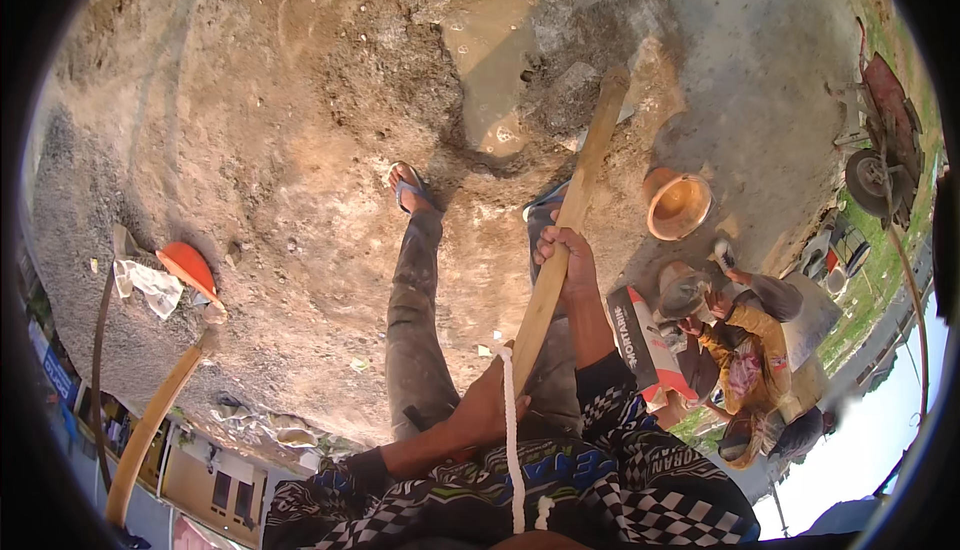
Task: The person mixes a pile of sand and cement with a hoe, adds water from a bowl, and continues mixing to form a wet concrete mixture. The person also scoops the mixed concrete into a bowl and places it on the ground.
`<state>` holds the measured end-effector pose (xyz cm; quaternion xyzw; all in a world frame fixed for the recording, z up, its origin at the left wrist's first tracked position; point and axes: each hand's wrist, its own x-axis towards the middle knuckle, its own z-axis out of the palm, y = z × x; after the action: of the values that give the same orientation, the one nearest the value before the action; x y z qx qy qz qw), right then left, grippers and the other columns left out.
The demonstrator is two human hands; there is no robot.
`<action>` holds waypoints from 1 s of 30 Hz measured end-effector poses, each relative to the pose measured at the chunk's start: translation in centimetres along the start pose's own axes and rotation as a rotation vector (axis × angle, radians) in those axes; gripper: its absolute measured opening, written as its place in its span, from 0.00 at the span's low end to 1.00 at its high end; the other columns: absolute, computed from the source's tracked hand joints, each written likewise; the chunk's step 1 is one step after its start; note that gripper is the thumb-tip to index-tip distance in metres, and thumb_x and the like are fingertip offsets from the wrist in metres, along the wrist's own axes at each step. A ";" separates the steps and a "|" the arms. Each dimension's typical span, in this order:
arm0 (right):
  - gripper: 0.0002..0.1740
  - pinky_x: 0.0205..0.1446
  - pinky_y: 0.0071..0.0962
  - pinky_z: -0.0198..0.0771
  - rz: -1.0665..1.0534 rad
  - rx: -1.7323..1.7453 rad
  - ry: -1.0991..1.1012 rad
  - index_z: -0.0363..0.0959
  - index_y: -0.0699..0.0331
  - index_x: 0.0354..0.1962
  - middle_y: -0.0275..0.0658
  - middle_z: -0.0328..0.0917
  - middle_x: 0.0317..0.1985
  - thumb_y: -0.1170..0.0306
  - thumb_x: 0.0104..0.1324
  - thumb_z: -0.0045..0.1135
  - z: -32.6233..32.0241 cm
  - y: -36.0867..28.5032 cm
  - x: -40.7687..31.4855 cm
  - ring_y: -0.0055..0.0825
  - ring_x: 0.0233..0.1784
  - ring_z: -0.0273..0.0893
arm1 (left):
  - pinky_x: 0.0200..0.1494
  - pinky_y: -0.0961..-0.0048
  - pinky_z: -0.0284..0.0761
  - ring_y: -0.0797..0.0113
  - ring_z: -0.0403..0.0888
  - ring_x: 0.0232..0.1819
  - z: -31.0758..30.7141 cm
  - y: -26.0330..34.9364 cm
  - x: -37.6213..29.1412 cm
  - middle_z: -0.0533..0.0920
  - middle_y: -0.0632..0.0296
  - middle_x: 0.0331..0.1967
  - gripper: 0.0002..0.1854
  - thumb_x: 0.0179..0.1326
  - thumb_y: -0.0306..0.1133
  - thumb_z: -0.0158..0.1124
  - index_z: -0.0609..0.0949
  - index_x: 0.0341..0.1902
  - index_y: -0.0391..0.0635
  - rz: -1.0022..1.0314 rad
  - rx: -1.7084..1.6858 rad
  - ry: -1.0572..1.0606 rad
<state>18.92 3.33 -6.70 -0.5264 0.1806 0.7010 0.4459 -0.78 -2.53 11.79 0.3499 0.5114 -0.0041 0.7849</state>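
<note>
Both my hands grip a long wooden tool handle that slants up and away to the right. My right hand closes around its middle. Nearer my body, my left hand wraps the lower end. The far end of the handle stands over wet grey mix beside a puddle of murky water. A bit of metal blade shows behind the handle; most of the tool head is hidden, perhaps a hoe. My feet in blue flip-flops are planted apart on the near side of the puddle.
An orange-brown bucket stands at my right, near a mortar bag. A person in a yellow jacket crouches by a grey bucket. Further right is a red wheelbarrow. At left, a wooden-handled tool lies by an orange blade.
</note>
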 end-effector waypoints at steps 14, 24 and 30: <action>0.12 0.22 0.26 0.70 -0.281 -0.325 0.125 0.70 0.60 0.40 0.32 0.70 0.26 0.70 0.60 0.62 2.5 -8.1 8.9 0.22 0.21 0.71 | 0.48 0.59 0.77 0.49 0.83 0.44 -1.8 -3.7 14.1 0.81 0.46 0.41 0.44 0.54 0.25 0.62 0.53 0.73 0.45 0.133 -0.033 -0.018; 0.14 0.25 0.37 0.75 0.002 -1.799 0.391 0.73 0.72 0.28 0.43 0.76 0.23 0.67 0.55 0.63 -8.4 -23.0 18.5 0.35 0.21 0.76 | 0.13 0.70 0.70 0.71 0.73 0.14 8.0 4.8 29.9 0.74 0.61 0.23 0.21 0.54 0.23 0.62 0.66 0.50 0.39 -0.062 -1.111 -0.325; 0.07 0.24 0.34 0.70 0.030 -0.960 0.487 0.75 0.71 0.20 0.43 0.75 0.20 0.74 0.52 0.59 -10.8 -13.1 13.8 0.34 0.19 0.73 | 0.18 0.64 0.75 0.66 0.77 0.18 6.5 2.6 21.7 0.76 0.55 0.26 0.29 0.56 0.27 0.60 0.63 0.60 0.32 -0.243 -0.543 -0.033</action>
<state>35.17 8.64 -20.39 -0.8158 -0.0547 0.5686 0.0903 15.70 3.48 -2.79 0.0631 0.5191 0.0332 0.8517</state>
